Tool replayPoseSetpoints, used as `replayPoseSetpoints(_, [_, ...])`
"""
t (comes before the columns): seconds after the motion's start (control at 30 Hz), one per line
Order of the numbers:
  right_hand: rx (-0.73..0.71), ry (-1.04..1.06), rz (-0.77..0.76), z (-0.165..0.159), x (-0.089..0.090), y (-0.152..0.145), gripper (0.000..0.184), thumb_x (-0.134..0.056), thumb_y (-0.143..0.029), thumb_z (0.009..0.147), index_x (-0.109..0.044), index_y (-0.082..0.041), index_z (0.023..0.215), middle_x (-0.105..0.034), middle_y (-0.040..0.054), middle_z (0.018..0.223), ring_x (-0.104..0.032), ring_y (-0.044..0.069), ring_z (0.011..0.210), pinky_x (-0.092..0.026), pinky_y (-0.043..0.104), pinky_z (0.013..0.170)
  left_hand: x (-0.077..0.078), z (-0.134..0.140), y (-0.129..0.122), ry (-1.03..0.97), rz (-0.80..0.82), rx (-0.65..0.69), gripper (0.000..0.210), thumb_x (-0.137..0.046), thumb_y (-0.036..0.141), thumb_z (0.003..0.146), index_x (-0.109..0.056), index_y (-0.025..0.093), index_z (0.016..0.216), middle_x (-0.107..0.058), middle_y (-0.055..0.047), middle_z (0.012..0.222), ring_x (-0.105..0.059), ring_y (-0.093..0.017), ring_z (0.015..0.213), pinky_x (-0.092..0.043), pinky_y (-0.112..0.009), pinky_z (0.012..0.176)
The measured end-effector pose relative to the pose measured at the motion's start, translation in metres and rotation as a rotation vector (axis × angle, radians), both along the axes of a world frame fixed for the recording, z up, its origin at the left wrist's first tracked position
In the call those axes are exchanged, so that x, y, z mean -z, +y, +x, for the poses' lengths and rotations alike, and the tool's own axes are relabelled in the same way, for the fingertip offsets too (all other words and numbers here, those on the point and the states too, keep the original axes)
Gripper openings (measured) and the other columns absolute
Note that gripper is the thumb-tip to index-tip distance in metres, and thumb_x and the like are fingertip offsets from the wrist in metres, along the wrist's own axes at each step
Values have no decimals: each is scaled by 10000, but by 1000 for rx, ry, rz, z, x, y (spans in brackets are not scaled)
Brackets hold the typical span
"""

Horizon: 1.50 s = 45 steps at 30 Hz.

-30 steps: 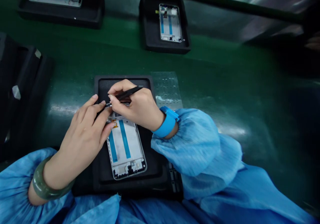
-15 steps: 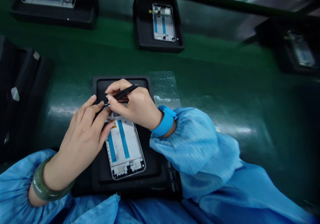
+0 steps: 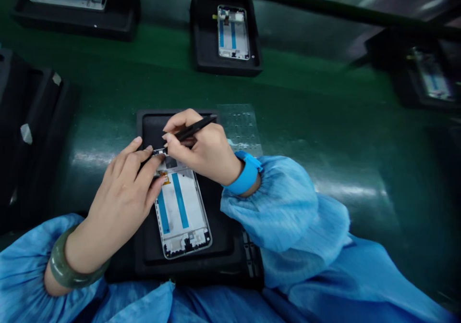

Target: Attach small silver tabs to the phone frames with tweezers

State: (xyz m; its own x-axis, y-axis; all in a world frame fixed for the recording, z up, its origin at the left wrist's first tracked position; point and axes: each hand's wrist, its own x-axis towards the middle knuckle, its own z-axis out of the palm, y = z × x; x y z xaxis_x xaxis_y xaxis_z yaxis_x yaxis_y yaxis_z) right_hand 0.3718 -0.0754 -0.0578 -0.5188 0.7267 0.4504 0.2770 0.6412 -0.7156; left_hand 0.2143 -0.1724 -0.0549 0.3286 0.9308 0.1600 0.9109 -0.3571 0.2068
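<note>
On a black tray (image 3: 223, 260) lies an open phone frame (image 3: 194, 203), white inside with two blue strips, slightly tilted. My left hand (image 3: 120, 188) holds the frame's upper left edge, its thumb by an orange flex cable (image 3: 166, 179) and the fingertips at the top corner. My right hand (image 3: 205, 145) is closed around a slim black pen-like tool (image 3: 196, 128), held like a pen over the frame's top edge. The tool's tip is near the left fingertips; its exact contact is too small to tell.
A clear plastic sheet (image 3: 241, 126) lies right of the tray. Further back, black trays (image 3: 201, 63) carry similar phone frames (image 3: 234, 34), with another tray (image 3: 403, 87) at far right. Stacked black trays (image 3: 36, 121) stand at left on the green table (image 3: 306, 111).
My right hand and the tool have shifted right along the frame's top edge, uncovering more of it. My left hand keeps its place on the frame.
</note>
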Motion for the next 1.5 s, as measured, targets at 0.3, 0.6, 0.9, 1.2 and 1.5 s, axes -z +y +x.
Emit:
replayPoseSetpoints(0.3, [-96, -208, 140, -5, -5, -2, 126, -438, -129, 831, -542, -156, 897, -609, 12, 838, -593, 116, 767, -476, 229, 664, 1, -1, 0, 10, -16, 1, 387, -425, 334, 906, -512, 75, 1180, -522, -172, 1139, -345, -317, 1293, -401, -484, 1007])
replayPoseSetpoints(0.6, [66, 20, -78, 15, -9, 10, 116, -400, -227, 908, -506, -181, 912, -582, -2, 837, -591, 100, 735, -487, 245, 680, 1, -2, 0, -15, -16, -9, 353, -452, 304, 899, -511, 146, 1209, -523, -125, 1160, -349, -289, 1294, -390, -471, 1026])
replayPoseSetpoints(0.9, [156, -771, 178, 41, -8, 35, 297, -497, -193, 848, -588, -159, 1129, -618, 94, 1041, -510, 261, 982, -451, 361, 774, 7, -9, 3, -52, 48, 42, 282, -489, 260, 881, -555, 175, 1141, -522, -105, 1120, -373, -279, 1268, -392, -465, 1027])
replayPoseSetpoints(1.2, [254, -762, 187, 91, -21, 62, 260, -495, -148, 833, -626, -174, 1056, -644, 75, 1013, -546, 216, 976, -439, 300, 801, 0, -9, 8, -345, 150, -98, 351, -482, 248, 879, -477, 186, 1224, -447, -120, 1293, -408, -237, 1249, -368, -435, 1045])
replayPoseSetpoints(1.5, [1209, -506, -243, 262, 11, 122, 310, -453, -349, 871, -642, -125, 973, -652, 176, 980, -595, 326, 970, -451, 449, 819, 18, -7, 50, -366, 114, -346, 360, -444, 355, 893, -500, 207, 1216, -556, -96, 1155, -532, -237, 1083, -442, -448, 948])
